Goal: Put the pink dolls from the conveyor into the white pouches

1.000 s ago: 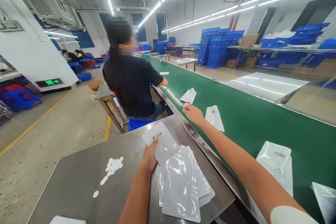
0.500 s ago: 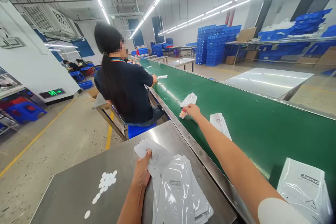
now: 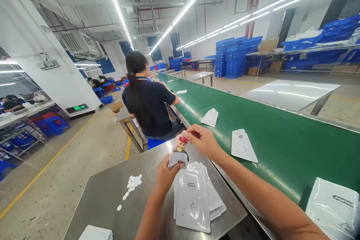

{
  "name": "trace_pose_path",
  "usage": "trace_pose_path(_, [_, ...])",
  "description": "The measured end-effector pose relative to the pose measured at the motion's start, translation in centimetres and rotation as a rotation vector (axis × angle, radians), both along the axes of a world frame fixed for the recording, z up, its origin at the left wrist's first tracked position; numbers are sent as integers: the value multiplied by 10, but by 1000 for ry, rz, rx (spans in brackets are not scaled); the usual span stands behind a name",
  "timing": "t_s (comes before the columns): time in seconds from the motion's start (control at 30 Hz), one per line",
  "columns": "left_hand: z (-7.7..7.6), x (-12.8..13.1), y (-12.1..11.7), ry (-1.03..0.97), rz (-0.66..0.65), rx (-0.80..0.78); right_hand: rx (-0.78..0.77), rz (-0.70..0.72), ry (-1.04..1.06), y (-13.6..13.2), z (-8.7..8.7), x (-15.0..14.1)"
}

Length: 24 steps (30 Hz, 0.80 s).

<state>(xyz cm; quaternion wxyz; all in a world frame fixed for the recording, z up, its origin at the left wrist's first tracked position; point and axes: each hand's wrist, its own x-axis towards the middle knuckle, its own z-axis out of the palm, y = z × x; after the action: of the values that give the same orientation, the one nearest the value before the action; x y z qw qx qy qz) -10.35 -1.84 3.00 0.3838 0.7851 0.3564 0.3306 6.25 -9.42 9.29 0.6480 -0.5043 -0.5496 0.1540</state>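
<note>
My left hand grips a white plastic pouch from below, its mouth spread apart at the top. Pinched in my right hand is a small toy figure with pink ears and a red bow. The figure is upright at the pouch's mouth; its lower end is hidden by the pouch. Just beneath my hands, a stack of white printed pouches lies on the metal table.
Round white stickers lie left of my hands, and more white packets at the front edge. Along the right runs a green conveyor belt carrying pouches. A co-worker sits ahead on the left.
My right hand has come back from the belt with the toy figure to my left hand. The pouch in my left hand is now tilted up and opened. The view has shifted.
</note>
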Motion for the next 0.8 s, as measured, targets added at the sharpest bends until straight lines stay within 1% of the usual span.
trace_pose_path(0.07, [-1, -4, -7, 13, 15, 14, -45, -54, -131, -8, -5, -6])
trace_pose_path(0.17, [-5, -6, -17, 63, -11, 8, -107, -28, -323, -15, -13, -13])
trace_pose_path(0.23, [-4, -4, -24, 87, -40, -8, -123, -67, -433, -19, -16, -16])
trace_pose_path(0.27, [-2, -2, -26, 87, -44, -17, -111, -107, -483, -21, -17, -16])
trace_pose_path(0.33, [4, 2, -30, 59, -22, -22, -22, -160, -592, -27, -15, -16])
trace_pose_path(0.4, [12, 6, -33, 11, 3, 4, 91, -149, -719, -35, -13, -15])
trace_pose_path(0.47, [19, 11, -35, 0, 3, 50, 140, -109, -812, -45, -12, -14])
trace_pose_path(0.57, [26, 20, -41, 66, -65, 86, 130, -105, -777, -57, -14, -9])
trace_pose_path(0.63, [27, 27, -48, 86, -103, 85, 130, -159, -720, -62, -18, -3])
trace_pose_path(0.7, [26, 34, -56, 84, -119, 103, 117, -200, -731, -67, -23, 4])
trace_pose_path(0.73, [26, 37, -59, 90, -127, 120, 101, -192, -762, -69, -26, 8])
trace_pose_path(0.8, [25, 42, -65, 120, -182, 129, 62, -102, -815, -74, -29, 16])
